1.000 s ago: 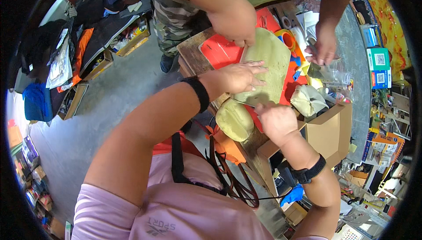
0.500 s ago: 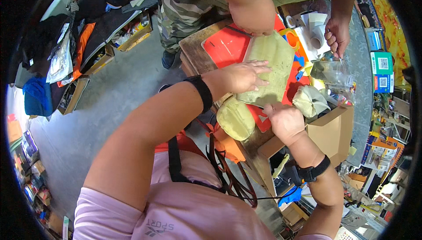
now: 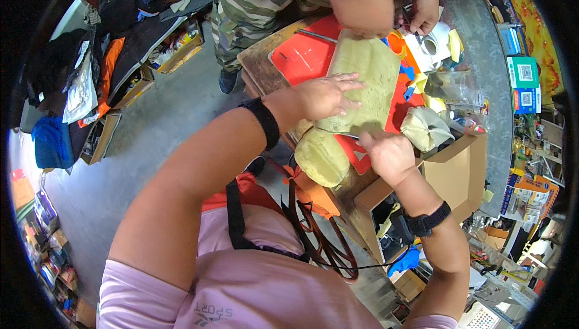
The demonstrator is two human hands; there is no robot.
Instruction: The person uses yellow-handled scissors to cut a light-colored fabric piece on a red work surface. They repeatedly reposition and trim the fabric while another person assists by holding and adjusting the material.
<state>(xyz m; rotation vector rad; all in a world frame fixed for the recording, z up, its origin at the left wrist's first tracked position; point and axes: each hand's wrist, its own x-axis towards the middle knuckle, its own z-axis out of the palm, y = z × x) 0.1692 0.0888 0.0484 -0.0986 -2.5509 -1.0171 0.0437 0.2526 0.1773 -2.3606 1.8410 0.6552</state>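
Note:
A pale yellow foam slab [image 3: 369, 66] lies on red sheets [image 3: 304, 57] on a wooden table. My left hand [image 3: 329, 95] rests flat on its left part with fingers spread. At the slab's near edge my right hand [image 3: 389, 157] is closed; a thin grey sliver shows beside its fingertips, but what it grips is mostly hidden. A smaller rounded yellow foam piece [image 3: 322, 157] sits at the table's near edge. Opposite me, another person's fist [image 3: 365, 12] is at the slab's far end. That person's other hand [image 3: 427, 12] pinches something too small to name.
An open cardboard box [image 3: 455, 175] stands right of my right hand, with a crumpled pale cloth bundle [image 3: 424, 129] beside it. Orange tape [image 3: 396, 44] and white rolls [image 3: 431, 45] lie farther back. A dark rod [image 3: 316, 35] lies on the red sheet. Straps [image 3: 313, 232] hang below the table.
The other person's hand at the right has moved left and away, from the clear plastic bag toward the white rolls. My hands keep nearly the same places on the slab. The view has shifted slightly.

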